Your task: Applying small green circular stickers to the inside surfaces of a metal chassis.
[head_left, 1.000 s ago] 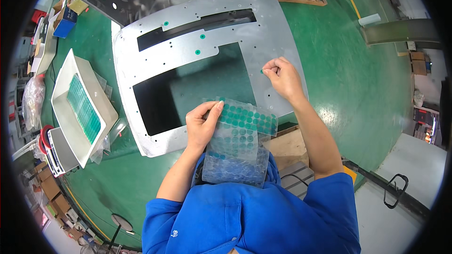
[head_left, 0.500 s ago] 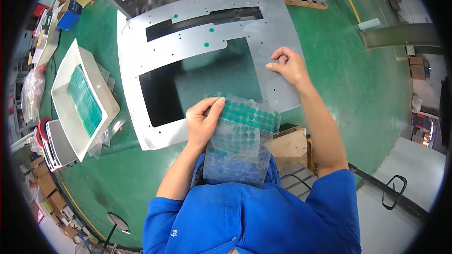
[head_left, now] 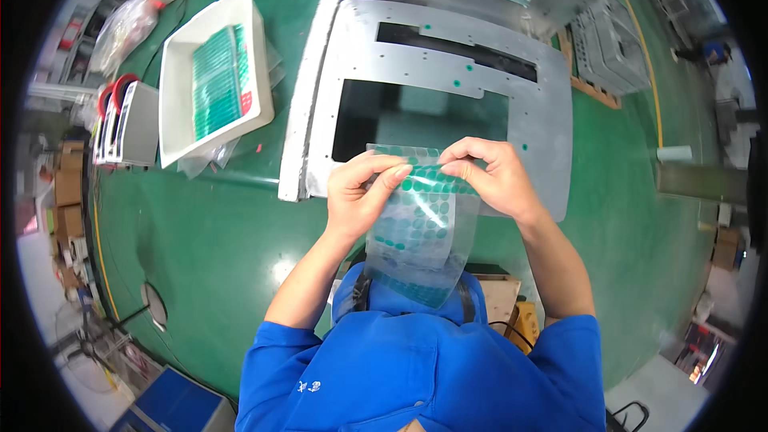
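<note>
Right hand (head_left: 490, 178) returned from metal panel (head_left: 544, 136), joins left hand (head_left: 360, 192) pinching glossy sticker sheet (head_left: 420, 224).

One head-worn fisheye view, looking steeply down past the blue-clad chest. Both bare hands, left hand (head_left: 362, 192) and right hand (head_left: 490, 176), sit close at centre. The grey cut-out metal panel (head_left: 544, 128) on the green floor (head_left: 208, 232) lies farther off, its edges bending near the dark rim.
</note>
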### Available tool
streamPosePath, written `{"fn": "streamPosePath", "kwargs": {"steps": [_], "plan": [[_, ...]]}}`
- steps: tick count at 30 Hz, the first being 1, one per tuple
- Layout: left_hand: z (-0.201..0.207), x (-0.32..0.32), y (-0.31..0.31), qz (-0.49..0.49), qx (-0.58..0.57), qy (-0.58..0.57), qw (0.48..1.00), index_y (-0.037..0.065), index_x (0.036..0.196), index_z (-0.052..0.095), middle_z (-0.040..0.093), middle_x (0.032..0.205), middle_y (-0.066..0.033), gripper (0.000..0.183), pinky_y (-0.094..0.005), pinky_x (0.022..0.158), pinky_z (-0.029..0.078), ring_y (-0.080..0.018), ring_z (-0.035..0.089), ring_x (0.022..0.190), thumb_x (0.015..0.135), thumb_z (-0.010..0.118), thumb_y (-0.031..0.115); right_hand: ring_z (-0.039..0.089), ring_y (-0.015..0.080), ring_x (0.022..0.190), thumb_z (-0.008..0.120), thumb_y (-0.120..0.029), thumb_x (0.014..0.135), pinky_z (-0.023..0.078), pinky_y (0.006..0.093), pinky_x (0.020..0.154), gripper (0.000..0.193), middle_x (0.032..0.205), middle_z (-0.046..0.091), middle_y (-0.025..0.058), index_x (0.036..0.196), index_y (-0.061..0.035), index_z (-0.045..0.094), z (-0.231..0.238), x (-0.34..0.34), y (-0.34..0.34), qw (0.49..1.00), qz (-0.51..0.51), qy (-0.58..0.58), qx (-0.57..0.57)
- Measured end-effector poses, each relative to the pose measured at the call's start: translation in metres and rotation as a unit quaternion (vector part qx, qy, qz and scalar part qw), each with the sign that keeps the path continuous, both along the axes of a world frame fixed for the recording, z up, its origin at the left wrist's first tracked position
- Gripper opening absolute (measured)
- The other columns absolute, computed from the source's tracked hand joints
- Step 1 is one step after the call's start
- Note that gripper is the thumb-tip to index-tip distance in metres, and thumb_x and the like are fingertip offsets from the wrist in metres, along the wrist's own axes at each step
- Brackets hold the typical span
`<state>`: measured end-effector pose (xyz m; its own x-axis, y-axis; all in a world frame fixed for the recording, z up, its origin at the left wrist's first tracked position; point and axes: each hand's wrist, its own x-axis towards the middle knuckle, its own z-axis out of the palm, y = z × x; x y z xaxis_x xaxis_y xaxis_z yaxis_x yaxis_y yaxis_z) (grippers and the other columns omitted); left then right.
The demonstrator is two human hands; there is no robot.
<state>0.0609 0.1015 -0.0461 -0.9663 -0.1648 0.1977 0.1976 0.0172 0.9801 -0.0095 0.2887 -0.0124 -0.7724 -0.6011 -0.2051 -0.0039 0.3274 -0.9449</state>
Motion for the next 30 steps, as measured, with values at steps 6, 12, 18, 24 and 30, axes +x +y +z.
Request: {"fn": "streamPosePath", "kwargs": {"steps": [6, 12, 18, 24, 30], "plan": [[0.008, 0.028, -0.004, 0.057, -0.178, 0.035, 0.982, 0.002, 0.080, 0.063, 0.051, 0.056, -0.0047, 0.007, -0.0240, 0.044, 0.035, -0.0115, 0.045, 0.048, 0.073, 0.064, 0.003, 0.055, 0.0129, 0.075, 0.062, -0.009, 0.074, 0.042, 0.0248, 0.068, 0.013, 0.081, 0.060, 0.0061, 0.084, -0.0016, 0.062, 0.004, 0.023, -0.034, 0.995, 0.001, 0.056, -0.085], [0.008, 0.039, -0.013, -0.011, -0.187, 0.037, 0.982, 0.001, 0.080, 0.062, 0.051, 0.056, -0.0055, 0.009, -0.0244, 0.042, 0.034, -0.0117, 0.045, 0.046, 0.071, 0.064, 0.001, 0.052, 0.0075, 0.068, 0.063, -0.006, 0.073, 0.041, 0.0220, 0.060, 0.009, 0.075, 0.062, 0.0018, 0.081, -0.0023, 0.063, 0.004, 0.045, -0.041, 0.993, -0.058, -0.045, -0.096], [-0.012, 0.043, -0.028, -0.088, -0.129, -0.023, 0.987, 0.001, 0.080, 0.062, 0.054, 0.058, -0.0052, 0.009, -0.0230, 0.042, 0.034, -0.0094, 0.046, 0.046, 0.072, 0.063, 0.000, 0.058, 0.0137, 0.072, 0.063, -0.002, 0.071, 0.044, 0.0246, 0.065, 0.007, 0.076, 0.062, 0.0054, 0.078, -0.0019, 0.062, -0.020, 0.088, -0.059, 0.971, -0.209, 0.101, -0.055], [-0.038, 0.053, -0.037, -0.175, -0.078, -0.123, 0.974, 0.000, 0.077, 0.063, 0.057, 0.060, -0.0059, 0.006, -0.0218, 0.043, 0.035, -0.0074, 0.045, 0.046, 0.072, 0.064, 0.003, 0.056, 0.0221, 0.072, 0.057, 0.002, 0.070, 0.042, 0.0309, 0.065, 0.008, 0.081, 0.058, 0.0082, 0.076, -0.0013, 0.053, -0.040, 0.121, -0.071, 0.906, -0.206, 0.361, 0.085], [-0.050, 0.055, -0.043, -0.206, -0.077, -0.164, 0.962, -0.001, 0.076, 0.063, 0.059, 0.060, -0.0063, 0.011, -0.0222, 0.045, 0.037, -0.0079, 0.048, 0.047, 0.073, 0.065, 0.009, 0.051, 0.0152, 0.064, 0.056, -0.003, 0.073, 0.041, 0.0276, 0.062, 0.003, 0.078, 0.052, 0.0066, 0.075, -0.0010, 0.056, -0.073, 0.081, -0.019, 0.904, -0.388, 0.133, 0.117]]}}
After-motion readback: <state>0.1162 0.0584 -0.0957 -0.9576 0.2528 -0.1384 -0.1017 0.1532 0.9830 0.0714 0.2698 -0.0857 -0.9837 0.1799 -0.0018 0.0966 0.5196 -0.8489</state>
